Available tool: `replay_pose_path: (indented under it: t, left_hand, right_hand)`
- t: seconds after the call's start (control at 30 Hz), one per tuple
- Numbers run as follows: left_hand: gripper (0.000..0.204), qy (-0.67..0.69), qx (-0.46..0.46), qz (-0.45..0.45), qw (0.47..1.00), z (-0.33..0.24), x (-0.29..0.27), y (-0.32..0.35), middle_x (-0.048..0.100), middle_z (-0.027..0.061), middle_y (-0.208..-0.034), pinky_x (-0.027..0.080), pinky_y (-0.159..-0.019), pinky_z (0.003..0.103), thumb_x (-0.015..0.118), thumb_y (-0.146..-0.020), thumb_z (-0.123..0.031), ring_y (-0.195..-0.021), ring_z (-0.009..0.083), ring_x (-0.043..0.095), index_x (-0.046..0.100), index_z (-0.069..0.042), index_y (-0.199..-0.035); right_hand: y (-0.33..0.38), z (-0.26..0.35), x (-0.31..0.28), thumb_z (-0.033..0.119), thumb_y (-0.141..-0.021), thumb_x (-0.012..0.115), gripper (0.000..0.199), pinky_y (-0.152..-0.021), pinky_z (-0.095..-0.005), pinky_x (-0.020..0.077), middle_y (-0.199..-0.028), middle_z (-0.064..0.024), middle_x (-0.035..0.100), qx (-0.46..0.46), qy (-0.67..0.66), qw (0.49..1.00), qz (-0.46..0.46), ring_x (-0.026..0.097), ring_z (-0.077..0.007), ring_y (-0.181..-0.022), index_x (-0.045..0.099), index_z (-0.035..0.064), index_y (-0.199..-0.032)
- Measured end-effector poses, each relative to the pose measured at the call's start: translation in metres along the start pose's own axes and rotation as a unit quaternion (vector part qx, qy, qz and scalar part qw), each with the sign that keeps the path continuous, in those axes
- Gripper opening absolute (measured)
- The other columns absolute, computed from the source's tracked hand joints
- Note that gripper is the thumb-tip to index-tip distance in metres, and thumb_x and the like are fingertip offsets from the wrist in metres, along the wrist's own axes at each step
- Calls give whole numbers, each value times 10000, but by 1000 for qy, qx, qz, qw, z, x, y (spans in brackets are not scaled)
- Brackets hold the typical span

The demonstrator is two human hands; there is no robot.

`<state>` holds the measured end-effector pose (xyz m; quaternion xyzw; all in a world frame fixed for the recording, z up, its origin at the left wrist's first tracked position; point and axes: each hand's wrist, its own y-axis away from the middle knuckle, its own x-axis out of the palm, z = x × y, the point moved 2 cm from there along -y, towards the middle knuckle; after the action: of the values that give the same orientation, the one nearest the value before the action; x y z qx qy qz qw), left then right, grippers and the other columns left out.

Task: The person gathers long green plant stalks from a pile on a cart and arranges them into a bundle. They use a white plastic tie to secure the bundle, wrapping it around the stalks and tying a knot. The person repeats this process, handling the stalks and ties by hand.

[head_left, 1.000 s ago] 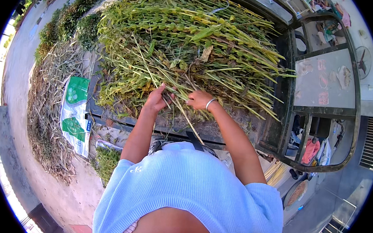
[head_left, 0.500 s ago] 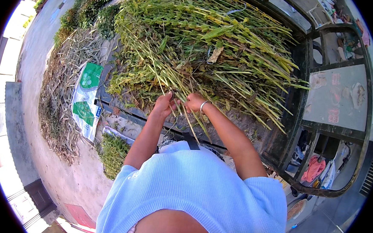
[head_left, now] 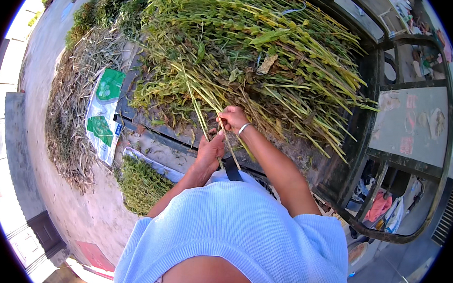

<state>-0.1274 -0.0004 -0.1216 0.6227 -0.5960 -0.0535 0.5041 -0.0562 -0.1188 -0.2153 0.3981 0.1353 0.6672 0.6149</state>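
A few thin green-yellow plant stalks (head_left: 198,107) run from the near side of a large heap (head_left: 253,50) of similar cut, podded stalks down toward my waist. My left hand (head_left: 210,150) is closed around their lower part, close to my body. Just above and to the right, my right hand (head_left: 233,119), with a silver bangle at the wrist, pinches stalks between its fingers. The two hands nearly touch. Exactly which stems each one grips is partly hidden by the fingers.
The heap lies on a dark metal cart bed with a barred frame (head_left: 361,149) on the right. A green-and-white sack (head_left: 105,95) rests at left beside dry stalks (head_left: 64,116) on concrete. Nearer me sits a white-edged container of green pieces (head_left: 141,185).
My left hand has slid down along the stalks toward my body. My right hand has shifted slightly up and left. The stalks' upper ends now stand a little more apart from the heap.
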Motion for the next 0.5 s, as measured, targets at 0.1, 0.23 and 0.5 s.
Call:
replay_pose_path:
  t: [0.1,0.23,0.5]
  left_hand:
    - [195,57,-70,36,995,9,-19,-7,551,32,-817,265,-390,140,572,-886,-160,-513,29,369,487,-76,-1040]
    - [317,122,-178,108,970,14,-17,-2,567,99,-912,285,-391,151,531,-892,-114,-543,52,385,456,-29,-1188]
    - [355,201,-133,71,968,-6,-46,-11,531,188,-1109,453,-632,245,563,-820,-66,-791,178,517,479,-37,-1164]
  right_hand:
    - [-7,17,10,72,-829,591,124,-319,-235,311,-667,-96,619,-33,-8,999,-36,500,-104,-427,517,33,-738]
    - [-9,21,33,56,-825,583,132,-318,-218,319,-652,-102,611,-21,28,998,-58,571,-117,-479,489,36,-735]
    - [-22,19,-1,65,-849,554,83,-331,-196,323,-735,-94,629,-19,43,999,-10,573,-84,-520,502,34,-792]
